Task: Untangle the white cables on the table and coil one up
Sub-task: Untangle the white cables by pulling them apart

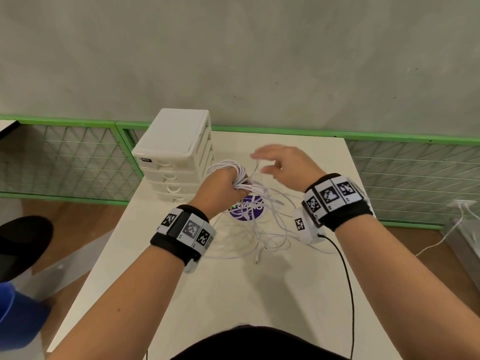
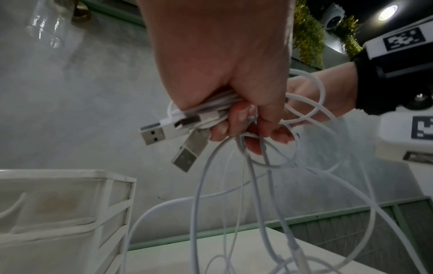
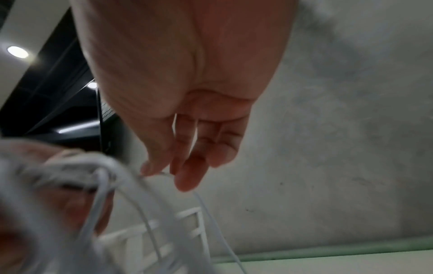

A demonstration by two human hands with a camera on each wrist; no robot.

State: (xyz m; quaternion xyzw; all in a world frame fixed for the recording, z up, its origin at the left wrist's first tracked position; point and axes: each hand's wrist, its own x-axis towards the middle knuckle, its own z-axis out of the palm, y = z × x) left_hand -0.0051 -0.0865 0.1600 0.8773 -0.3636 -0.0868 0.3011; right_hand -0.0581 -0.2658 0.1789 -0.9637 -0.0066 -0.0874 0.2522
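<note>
My left hand [image 1: 223,185] is raised above the table and grips a bunch of looped white cables [image 1: 240,175]. In the left wrist view that hand [image 2: 234,120] is closed round the loops, and two USB plugs [image 2: 152,133] stick out of the fist. More strands hang down to a loose tangle [image 1: 259,229] on the table. My right hand [image 1: 262,161] hovers just to the right. Its thumb and fingers [image 3: 187,176] pinch one thin white strand [image 3: 206,207] that runs from the bunch; this view is blurred.
A white drawer unit [image 1: 176,152] stands at the table's back left, close to my left hand. A purple round sticker [image 1: 246,206] lies under the tangle. A black wire [image 1: 348,281] trails from my right wristband. The white table [image 1: 233,294] ends at a green mesh fence [image 1: 65,157].
</note>
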